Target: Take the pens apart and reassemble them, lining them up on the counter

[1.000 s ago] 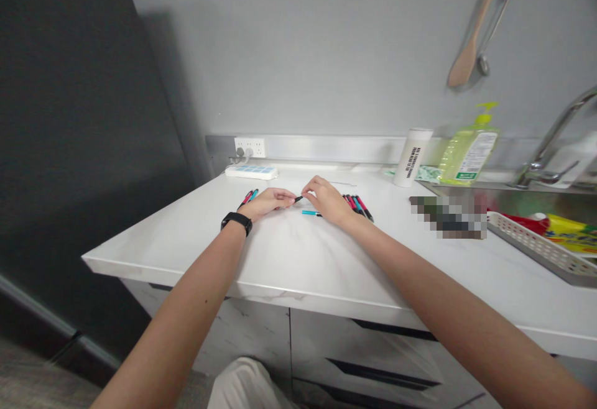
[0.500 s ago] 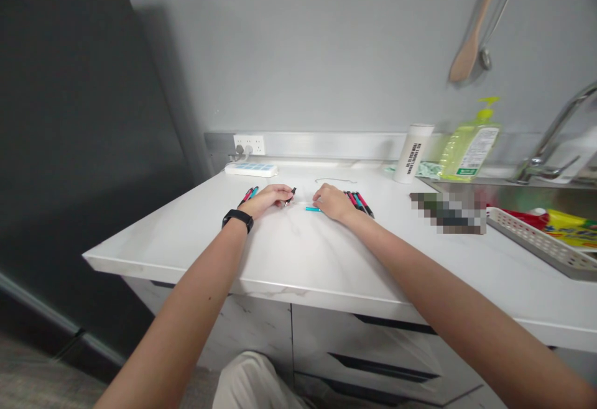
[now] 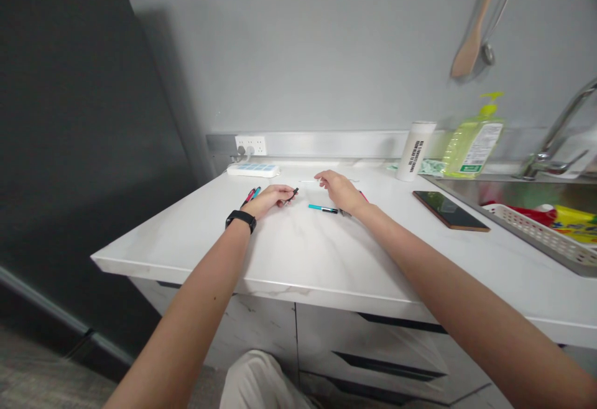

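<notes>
In my left hand (image 3: 275, 196), closed in a pinch, is a dark pen piece (image 3: 293, 195) that points up to the right. My right hand (image 3: 342, 191) is above the counter, its fingertips together at the end of a thin white stick (image 3: 306, 181). Just below that hand a blue and black pen piece (image 3: 323, 209) lies on the counter. Red and blue pens (image 3: 252, 195) lie behind my left wrist. More pens are mostly hidden by my right hand; a red bit (image 3: 363, 196) shows past it.
A power strip (image 3: 253, 170) sits at the back left. On the right are a white cylinder (image 3: 416, 151), a yellow-green soap bottle (image 3: 473, 145), a phone (image 3: 450, 210) and a perforated tray (image 3: 536, 235) by the sink. The counter's front edge (image 3: 298, 295) runs below my arms.
My right hand has moved up and away from the blue pen piece, uncovering its black end, and carries the thin white stick farther back. My left hand stays nearly in place.
</notes>
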`<state>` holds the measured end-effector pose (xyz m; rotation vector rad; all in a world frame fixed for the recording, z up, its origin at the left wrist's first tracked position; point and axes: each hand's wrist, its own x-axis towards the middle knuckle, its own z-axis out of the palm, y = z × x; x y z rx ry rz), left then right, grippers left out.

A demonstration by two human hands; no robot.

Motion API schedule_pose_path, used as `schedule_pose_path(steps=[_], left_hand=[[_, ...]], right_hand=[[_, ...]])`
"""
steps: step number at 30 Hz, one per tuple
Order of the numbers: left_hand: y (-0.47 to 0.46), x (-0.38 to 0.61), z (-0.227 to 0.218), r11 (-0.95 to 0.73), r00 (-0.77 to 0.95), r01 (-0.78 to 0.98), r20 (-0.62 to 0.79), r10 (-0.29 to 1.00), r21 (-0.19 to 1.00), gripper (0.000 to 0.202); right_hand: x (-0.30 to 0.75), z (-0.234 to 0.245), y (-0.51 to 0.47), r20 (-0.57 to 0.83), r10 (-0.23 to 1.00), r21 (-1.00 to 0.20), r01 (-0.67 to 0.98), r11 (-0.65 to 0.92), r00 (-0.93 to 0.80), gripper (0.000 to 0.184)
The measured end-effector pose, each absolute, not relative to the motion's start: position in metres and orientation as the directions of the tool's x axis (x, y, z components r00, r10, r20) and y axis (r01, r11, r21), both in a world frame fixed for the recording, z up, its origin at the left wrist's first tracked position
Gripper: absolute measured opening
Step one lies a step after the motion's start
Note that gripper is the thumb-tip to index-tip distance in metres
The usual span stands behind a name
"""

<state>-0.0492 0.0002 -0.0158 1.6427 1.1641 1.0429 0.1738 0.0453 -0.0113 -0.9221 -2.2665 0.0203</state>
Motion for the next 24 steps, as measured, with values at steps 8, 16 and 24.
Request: schedule_pose_path(steps=[8, 16, 24], left_hand=[[-0.002, -0.048, -0.014, -0.222, 0.232, 0.287, 0.157, 0.96, 0.932, 0.026], [-0.002, -0.049, -0.014, -0.211, 0.222, 0.294, 0.148, 0.964, 0.932, 0.026], [0.002, -0.05, -0.015, -0.206, 0.226, 0.318, 0.137, 0.964, 0.925, 0.027]], right_hand=[[0.176, -0.001, 0.035, 0.598, 0.562, -0.122, 0.628, 0.769, -0.572, 0.05], [0.174, -0.002, 0.035, 0.584, 0.554, -0.078, 0.638, 0.766, -0.593, 0.049], [0.171, -0.002, 0.032, 0.599, 0.502, -0.054, 0.594, 0.803, -0.624, 0.042]])
